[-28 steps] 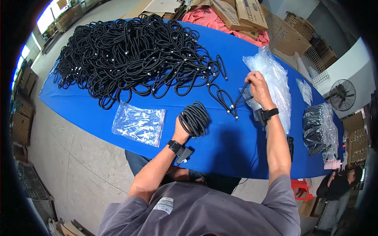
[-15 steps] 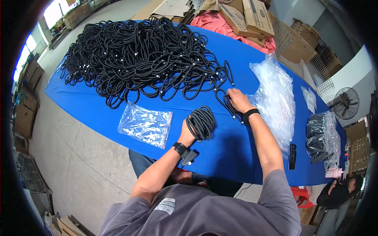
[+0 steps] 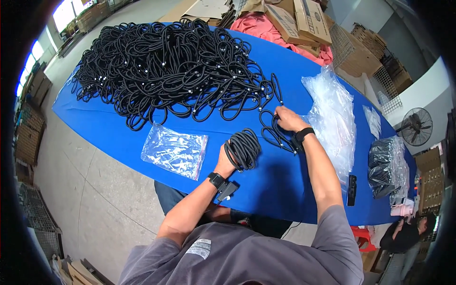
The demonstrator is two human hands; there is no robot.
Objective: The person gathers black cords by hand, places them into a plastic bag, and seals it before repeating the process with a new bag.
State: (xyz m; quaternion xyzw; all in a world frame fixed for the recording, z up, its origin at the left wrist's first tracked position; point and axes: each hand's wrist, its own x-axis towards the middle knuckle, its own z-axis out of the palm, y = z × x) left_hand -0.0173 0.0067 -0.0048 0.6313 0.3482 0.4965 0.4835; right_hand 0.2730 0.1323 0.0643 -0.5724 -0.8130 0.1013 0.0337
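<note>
While my left hand (image 3: 227, 160) grips the coiled cable bundle (image 3: 243, 149), that bundle sits upright on the blue table (image 3: 118, 128), approx. mid-table near the front edge, loops standing on end. Fingers of the left wrap round the coil's near side, closed on it; wrist w/ a black watch, forearm coming up from the lower edge, elbow bent.

Progress, as I judge it: one coil is wound and in hand, not yet bagged. Just right of the coil, a loose cable (image 3: 271, 130) lies in open loops, and my right hand (image 3: 286, 119) rests on its far end, fingers curled down onto it, pinching the cable as far as I can see; thumb side hidden, so exact grip I can't tell. Right arm is stretched out nearly straight, black band on the wrist.

Left to do looks like a lot: beyond the coil, toward the far left, the big pile of black cables (image 3: 166, 66) covers most of the table's far half, still untangled. Left of the coil lies a flat clear bag w/ small parts (image 3: 174, 150). Right of the coil, past the right hand, a heap of empty clear bags (image 3: 332, 114); further right, a bag of packed cables (image 3: 385, 166), prob. finished work. Small black device (image 3: 351, 189) at the table's front edge, right of the coil.
</note>
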